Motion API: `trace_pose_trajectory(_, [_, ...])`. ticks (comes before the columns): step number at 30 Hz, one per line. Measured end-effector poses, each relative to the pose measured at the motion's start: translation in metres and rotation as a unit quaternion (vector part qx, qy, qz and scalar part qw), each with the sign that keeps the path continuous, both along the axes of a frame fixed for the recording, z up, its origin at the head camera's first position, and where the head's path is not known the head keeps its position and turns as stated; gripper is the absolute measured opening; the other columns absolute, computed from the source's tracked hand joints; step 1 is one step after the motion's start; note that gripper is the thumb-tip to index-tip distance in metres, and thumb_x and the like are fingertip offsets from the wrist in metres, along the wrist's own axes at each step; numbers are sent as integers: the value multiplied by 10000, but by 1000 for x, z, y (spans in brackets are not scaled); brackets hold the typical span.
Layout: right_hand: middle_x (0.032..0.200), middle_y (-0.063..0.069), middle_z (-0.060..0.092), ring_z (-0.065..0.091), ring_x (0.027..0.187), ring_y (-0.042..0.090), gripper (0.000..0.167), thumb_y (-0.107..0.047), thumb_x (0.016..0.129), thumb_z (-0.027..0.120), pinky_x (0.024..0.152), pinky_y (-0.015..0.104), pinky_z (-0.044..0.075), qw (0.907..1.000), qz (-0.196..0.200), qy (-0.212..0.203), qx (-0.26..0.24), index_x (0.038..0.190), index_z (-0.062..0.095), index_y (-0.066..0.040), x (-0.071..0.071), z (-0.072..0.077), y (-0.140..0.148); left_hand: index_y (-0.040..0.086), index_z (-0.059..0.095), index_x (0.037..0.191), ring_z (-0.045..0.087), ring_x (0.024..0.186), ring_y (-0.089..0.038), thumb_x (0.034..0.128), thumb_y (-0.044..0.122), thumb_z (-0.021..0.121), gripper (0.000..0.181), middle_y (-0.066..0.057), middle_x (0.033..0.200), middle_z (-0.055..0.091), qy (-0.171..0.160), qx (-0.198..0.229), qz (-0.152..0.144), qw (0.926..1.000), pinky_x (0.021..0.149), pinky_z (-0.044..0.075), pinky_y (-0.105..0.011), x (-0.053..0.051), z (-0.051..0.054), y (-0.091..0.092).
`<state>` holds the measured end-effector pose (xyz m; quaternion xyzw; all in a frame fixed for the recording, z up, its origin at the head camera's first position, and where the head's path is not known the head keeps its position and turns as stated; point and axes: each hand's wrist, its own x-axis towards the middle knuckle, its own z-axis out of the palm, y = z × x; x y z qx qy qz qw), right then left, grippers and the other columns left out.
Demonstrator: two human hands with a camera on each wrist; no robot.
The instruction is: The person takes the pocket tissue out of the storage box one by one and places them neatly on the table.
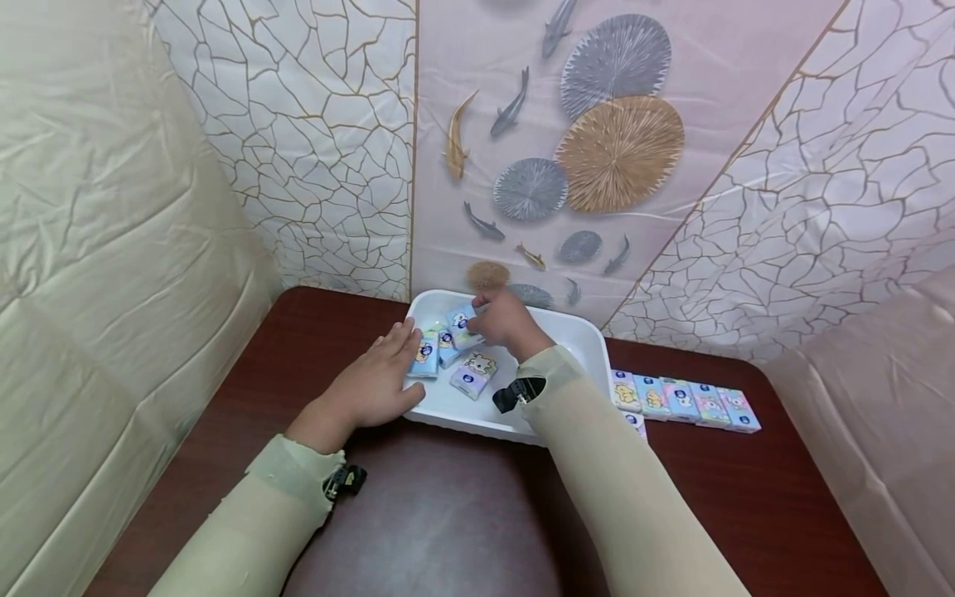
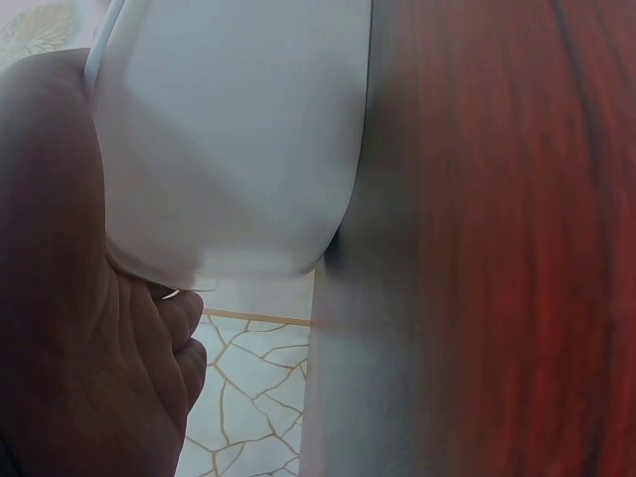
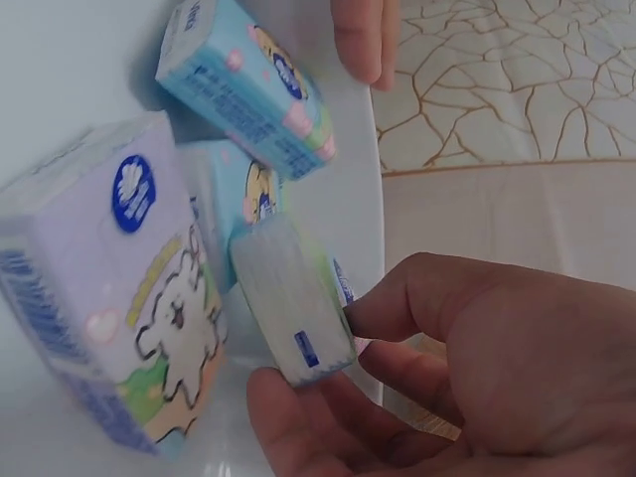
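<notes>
A white tray [image 1: 589, 336] holds several small tissue packs. Inside it, my right hand [image 1: 511, 322] pinches a blue tissue pack [image 3: 293, 303] between thumb and fingers; in the right wrist view its pale end faces the camera. A lilac tissue pack [image 1: 474, 375] with a white cartoon dog lies near the tray's middle. Two more blue packs, one at the left wall [image 1: 424, 356] and one beside it [image 1: 448, 350], lie close to the held one. My left hand [image 1: 376, 383] rests against the tray's left rim with its fingers extended; the left wrist view shows the tray's outer wall [image 2: 238, 149] beside the palm.
On the dark red-brown table [image 1: 246, 398], right of the tray, several tissue packs [image 1: 682, 400] lie in a row. Another pack [image 1: 636, 421] shows partly behind my right sleeve. A patterned cloth wall [image 1: 336, 166] stands directly behind the tray.
</notes>
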<state>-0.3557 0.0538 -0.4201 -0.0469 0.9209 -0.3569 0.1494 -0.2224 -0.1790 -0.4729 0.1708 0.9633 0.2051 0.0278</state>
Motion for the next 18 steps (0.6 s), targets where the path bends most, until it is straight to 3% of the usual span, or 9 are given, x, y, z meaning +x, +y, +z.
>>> trace_pose_trajectory(3, [1513, 138, 622, 728, 1063, 258, 549, -118, 1002, 814, 833, 340, 692, 9997, 7, -255, -38, 1528, 653, -125, 0, -3, 4, 31, 170, 1787, 62, 1782, -341, 1032, 470, 525, 943, -109, 1913, 12, 12, 21, -10, 10000, 1440, 172, -547, 1, 0, 0])
trace_pose_trajectory(7, [1556, 139, 587, 730, 967, 253, 592, -120, 1021, 775, 846, 385, 701, 9983, 66, -551, -198, 1587, 606, -163, 2, -4, 10, 32, 174, 1787, 59, 1782, -341, 1034, 466, 536, 942, -107, 1913, 7, 1, 62, -12, 10000, 1439, 174, -551, 1, 1, 1])
trace_pose_trajectory(12, [1406, 147, 665, 735, 875, 245, 536, -126, 1034, 759, 886, 431, 700, 9957, 32, -783, -488, 1546, 613, -184, 5, -6, 16, 41, 171, 1790, 51, 1784, -336, 1045, 453, 554, 934, -101, 1915, 6, -31, 82, 5, 10000, 1438, 175, -561, 0, 0, 1])
trace_pose_trajectory(18, [1302, 162, 674, 736, 946, 255, 487, -82, 1036, 760, 938, 484, 699, 9923, -55, -873, -873, 1488, 619, -194, 10, -6, 19, 55, 161, 1793, 42, 1785, -322, 1037, 472, 543, 944, -88, 1916, -4, -55, 39, 42, 10000, 1438, 179, -554, 0, -1, 0])
